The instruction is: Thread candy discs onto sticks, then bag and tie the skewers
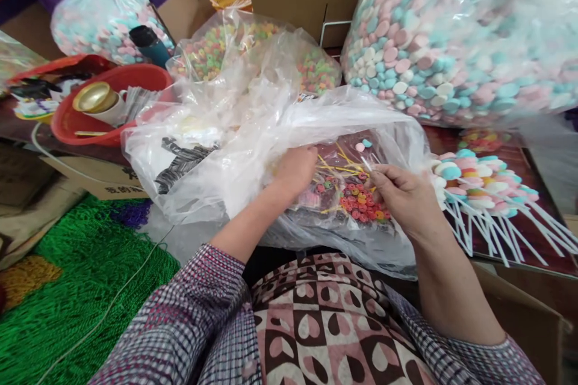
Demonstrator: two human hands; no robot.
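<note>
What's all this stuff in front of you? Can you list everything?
Big candy bags: two, pastel pink, blue and white, back left and back right.
Ring-candy bags: two, multicoloured, back centre.
Open plastic bag: one, clear, centre.
Ring candies: a pile, mostly red, inside the open bag.
Finished candy sticks: a heap, pastel on white sticks, right.
Red basin: one, left.
White stick: one, in right hand.
Left hand: inside the bag.
Right hand: pinching the stick.

Left hand (295,169) reaches into clear plastic bag (253,150) over small ring candies (361,200); right hand (401,192) pinches a thin white stick (366,163); finished candy sticks (478,183) lie at right
</note>
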